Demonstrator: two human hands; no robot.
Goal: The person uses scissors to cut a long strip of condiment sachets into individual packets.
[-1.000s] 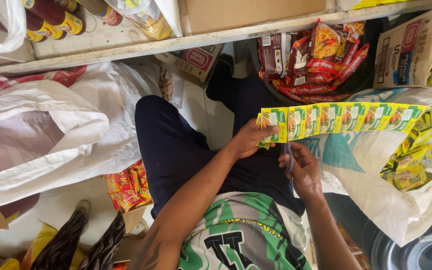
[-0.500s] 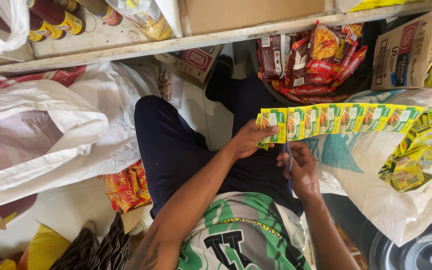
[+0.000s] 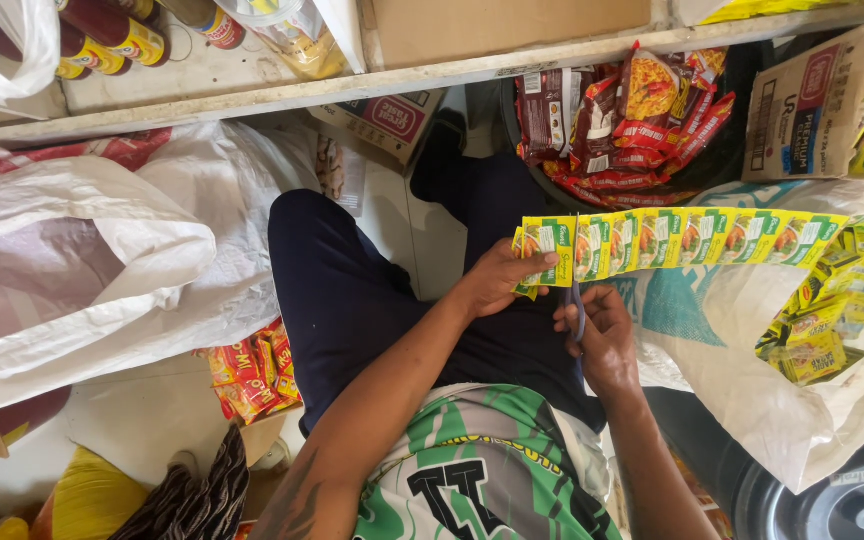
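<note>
a: what's the left hand [image 3: 497, 283] doing?

b: it's pinched shut on the near end of a long strip of joined yellow-and-green foil sachets [image 3: 687, 238], thumb on top and fingers curled under a few already folded beneath.

a: and where does that strip run?

b: it stretches level out to the person's right, over the dark trousers [image 3: 372, 290], and its far end reaches the mouth of a big white woven sack [image 3: 802, 410] where more of the same yellow sachets [image 3: 832, 315] lie in a heap.

a: the right hand [image 3: 597, 325]?

b: closed around the handles of a thin pair of blue-grey scissors [image 3: 576, 290]. the blades stand upright and cross the strip just beside the left thumb, between the first sachet and the next. i can't tell whether the blades are closed or slightly parted.

a: what else is around?

b: a dark round tub of red snack packets [image 3: 632, 110] up ahead, a brown cardboard box [image 3: 812, 105] with yellow packs to the right of it, a white wooden shelf edge [image 3: 252, 95] carrying red-capped bottles [image 3: 102, 40], a bulging white plastic bag [image 3: 82, 260] on the left, and a bundle of orange-red packets [image 3: 252, 365] on the floor beside the left knee.
</note>
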